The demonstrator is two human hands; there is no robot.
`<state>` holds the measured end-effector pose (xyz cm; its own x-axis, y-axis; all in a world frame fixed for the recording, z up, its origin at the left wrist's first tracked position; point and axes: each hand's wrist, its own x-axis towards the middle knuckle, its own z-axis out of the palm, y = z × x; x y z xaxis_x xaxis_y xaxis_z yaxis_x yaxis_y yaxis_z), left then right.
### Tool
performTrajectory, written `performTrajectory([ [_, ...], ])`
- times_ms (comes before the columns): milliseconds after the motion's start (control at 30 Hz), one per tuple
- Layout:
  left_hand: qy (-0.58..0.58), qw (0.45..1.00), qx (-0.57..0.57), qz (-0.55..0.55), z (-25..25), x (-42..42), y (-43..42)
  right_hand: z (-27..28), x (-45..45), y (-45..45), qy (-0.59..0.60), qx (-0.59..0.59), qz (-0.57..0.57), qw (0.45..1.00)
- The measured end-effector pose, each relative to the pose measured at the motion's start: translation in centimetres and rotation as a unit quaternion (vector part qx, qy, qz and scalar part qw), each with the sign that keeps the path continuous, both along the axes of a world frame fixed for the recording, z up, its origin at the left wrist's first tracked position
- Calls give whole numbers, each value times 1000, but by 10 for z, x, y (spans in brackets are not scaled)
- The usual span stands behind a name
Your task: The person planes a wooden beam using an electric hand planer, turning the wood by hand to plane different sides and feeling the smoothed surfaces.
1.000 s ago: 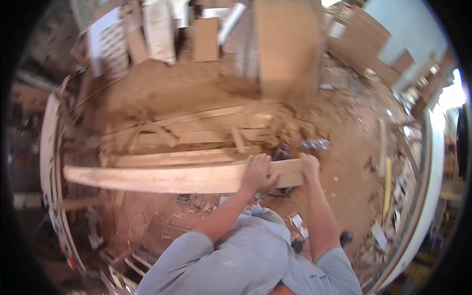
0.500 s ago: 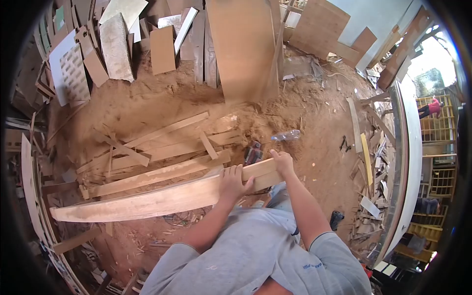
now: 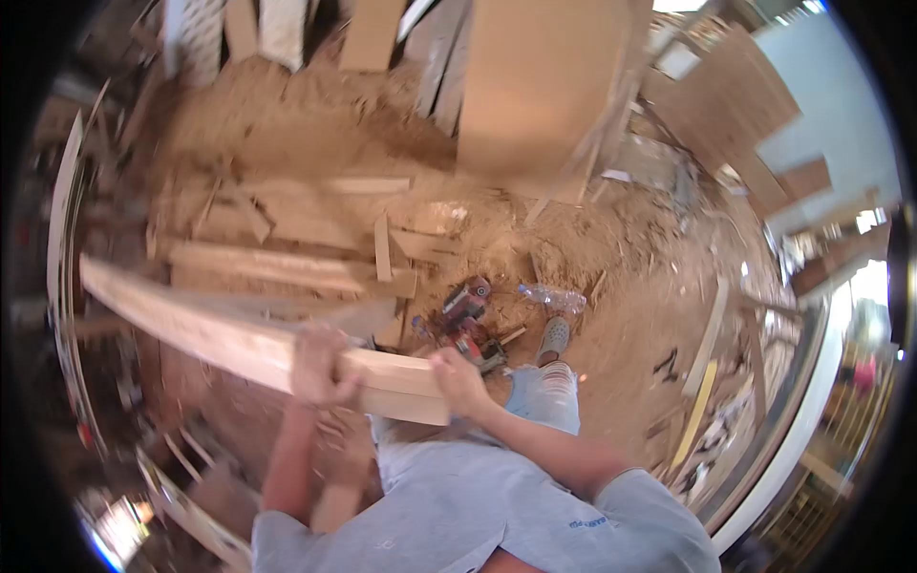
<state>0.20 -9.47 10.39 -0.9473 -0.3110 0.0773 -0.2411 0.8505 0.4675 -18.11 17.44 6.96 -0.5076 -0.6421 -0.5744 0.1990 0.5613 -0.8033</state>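
A long, pale wooden plank [image 3: 215, 334] stretches in front of me, from the far left down to my waist. My left hand [image 3: 320, 368] is closed around it, with the fingers over its upper side. At its near right end, my right hand [image 3: 460, 382] grips the corner. This end looks like two layers, one above the other. Below the plank, on the ground, lie a red and dark power tool [image 3: 466, 301] and another red item [image 3: 468, 351] I cannot make out fully. Motion blurs the left hand and the plank.
Several boards [image 3: 277, 263] lie on the sandy ground past the plank. A clear plastic bottle [image 3: 554, 298] rests near my shoe [image 3: 554, 339]. Large brown sheets [image 3: 544, 86] lean at the back. A yellow strip [image 3: 695, 411] and wood scraps lie to the right.
The view has turned and shifted. Held in both hands, the plank has swung so its far left end is higher in view and its near end lower and further left. My shoe now shows.
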Motion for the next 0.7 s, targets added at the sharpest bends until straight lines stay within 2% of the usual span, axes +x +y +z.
performTrajectory([
  [33, 18, 999, -31, 17, -6, 2, 4, -1, -13, 8, -31, -42, 62, 997],
  [100, -52, 993, -78, 67, -5, 5, 6, -3, -38, 10, -69, -106, 146, 981],
  [200, -95, 973, -118, 172, 7, -1, 23, -2, -47, 6, -73, -105, 197, 972],
  [300, -101, 952, -118, 263, -1, 2, 32, -4, -47, 10, -107, -112, 184, 971],
  [433, -124, 918, -85, 367, -12, 9, 58, -15, -38, 30, -93, -158, 138, 973],
  [467, -128, 907, -91, 392, -20, 7, 69, -18, -41, 39, -128, -153, 136, 971],
  [500, -132, 895, -95, 414, -27, 0, 84, -31, -37, 51, -160, -133, 110, 972],
  [567, -151, 910, -95, 373, -7, -45, 149, -80, -17, 83, -226, -90, 57, 968],
  [633, -129, 932, -91, 327, 2, -74, 199, -161, 13, 126, -180, -58, 21, 982],
  [700, -113, 942, -97, 302, -3, -73, 222, -232, 26, 164, -43, 66, 106, 991],
])
